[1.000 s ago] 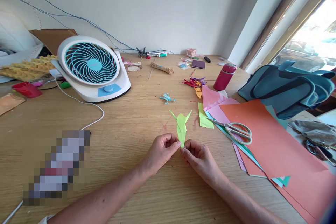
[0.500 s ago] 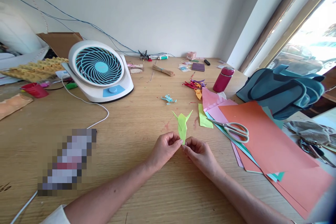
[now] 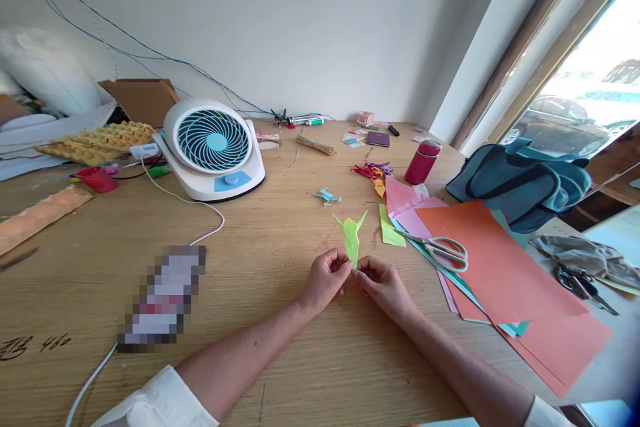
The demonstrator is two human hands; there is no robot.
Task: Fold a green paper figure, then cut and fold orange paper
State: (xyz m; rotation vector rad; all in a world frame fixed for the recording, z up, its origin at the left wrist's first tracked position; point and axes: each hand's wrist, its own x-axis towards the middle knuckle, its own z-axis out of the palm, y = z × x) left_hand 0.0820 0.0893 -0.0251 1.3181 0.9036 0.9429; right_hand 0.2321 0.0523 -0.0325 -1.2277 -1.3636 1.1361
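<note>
A light green folded paper figure [image 3: 351,235] with two pointed tips lies on the wooden table [image 3: 280,347], pointing away from me. My left hand [image 3: 325,279] pinches its near end from the left. My right hand [image 3: 385,285] pinches the same end from the right, fingers closed. Both hands rest on the table close together.
A green paper scrap [image 3: 389,229], scissors [image 3: 441,250] and stacked orange and pink sheets [image 3: 505,267] lie to the right. A small blue paper figure [image 3: 327,197], a red bottle [image 3: 423,161], a white fan [image 3: 215,147] with its cord, and a blue bag [image 3: 520,180] stand farther back.
The view has pulled back and risen, so everything looks smaller and lower. My hands stay pinched on the green figure's near end, almost unmoved on the table.
</note>
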